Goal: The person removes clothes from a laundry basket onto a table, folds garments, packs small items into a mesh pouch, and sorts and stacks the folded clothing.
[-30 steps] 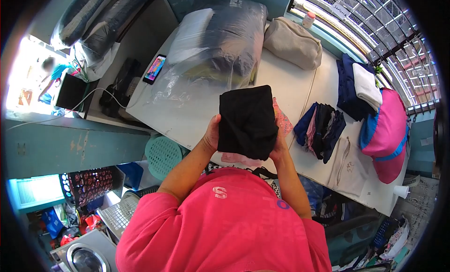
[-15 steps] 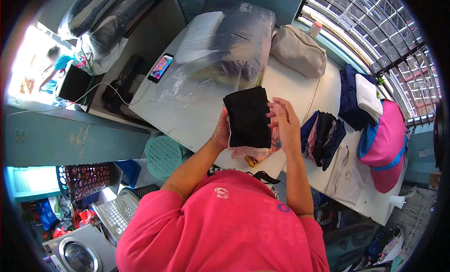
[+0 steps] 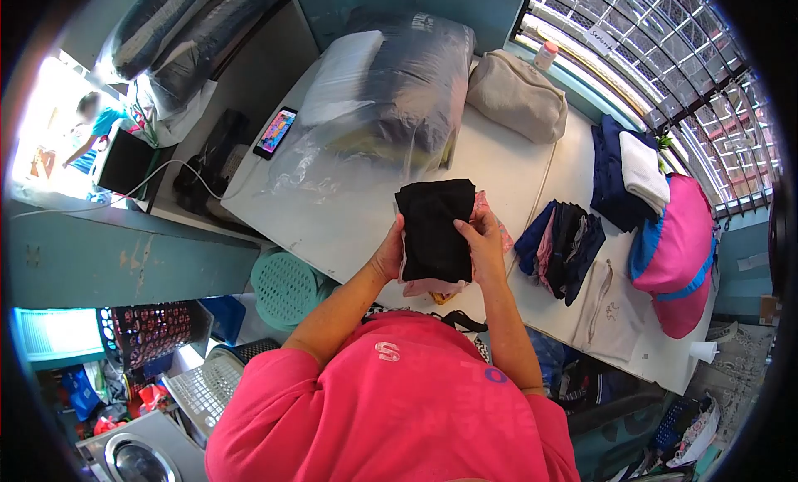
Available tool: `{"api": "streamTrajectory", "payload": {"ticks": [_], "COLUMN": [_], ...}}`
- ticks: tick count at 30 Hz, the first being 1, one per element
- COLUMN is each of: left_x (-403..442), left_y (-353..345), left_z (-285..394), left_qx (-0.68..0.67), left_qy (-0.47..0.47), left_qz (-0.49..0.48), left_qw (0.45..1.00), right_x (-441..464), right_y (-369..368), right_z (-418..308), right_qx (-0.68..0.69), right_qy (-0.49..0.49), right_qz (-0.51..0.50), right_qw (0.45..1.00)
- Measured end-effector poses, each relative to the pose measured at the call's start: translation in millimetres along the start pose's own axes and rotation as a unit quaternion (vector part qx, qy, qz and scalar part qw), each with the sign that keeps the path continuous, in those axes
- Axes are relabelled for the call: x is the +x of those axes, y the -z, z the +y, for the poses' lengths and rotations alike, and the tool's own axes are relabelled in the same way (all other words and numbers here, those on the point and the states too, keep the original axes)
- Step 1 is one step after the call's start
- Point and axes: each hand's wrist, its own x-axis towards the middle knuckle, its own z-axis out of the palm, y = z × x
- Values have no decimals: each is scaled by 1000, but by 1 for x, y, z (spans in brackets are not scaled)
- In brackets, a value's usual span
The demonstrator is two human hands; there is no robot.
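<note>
A folded black garment [image 3: 435, 233] lies on top of a small stack of folded clothes, held above the table near its front edge. Pink cloth [image 3: 426, 287] shows under the black one at the bottom. My left hand [image 3: 389, 251] is closed round the stack's left side, its fingers mostly hidden beneath. On the right side my right hand [image 3: 484, 244] grips the stack, with the thumb on top of the black cloth. Patterned pink fabric [image 3: 492, 218] shows behind the right hand. To the right, a row of dark and pink folded clothes [image 3: 562, 251] sits on the table.
The white table [image 3: 507, 170] carries a large plastic-wrapped bundle [image 3: 416, 87], a phone [image 3: 276, 133] with a cable, and a beige pouch [image 3: 517, 95]. Navy folded clothes [image 3: 611, 179], a white towel [image 3: 645, 173] and a pink-blue bag [image 3: 677, 253] stand right. A green stool [image 3: 287, 289] is left.
My right hand has come in from beside the stack and taken hold of its right side, thumb on the black garment. The stack sits slightly lower in view.
</note>
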Motion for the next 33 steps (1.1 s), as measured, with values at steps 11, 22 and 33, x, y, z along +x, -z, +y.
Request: {"api": "streamTrajectory", "payload": {"ticks": [11,22,33], "left_x": [-6,3,-3], "left_y": [5,38,2], "left_z": [0,-1,8], "left_qx": [41,-173,-101], "left_qy": [6,-10,-59], "left_qz": [28,-216,-6], "left_qw": [999,961,993], "right_x": [-1,-50,-37], "right_y": [-9,-34,-3], "right_z": [-20,-41,-133], "right_qx": [52,-357,-352], "right_qy": [-84,338,243], "right_qz": [25,-132,106], "right_qw": [995,861,898]}}
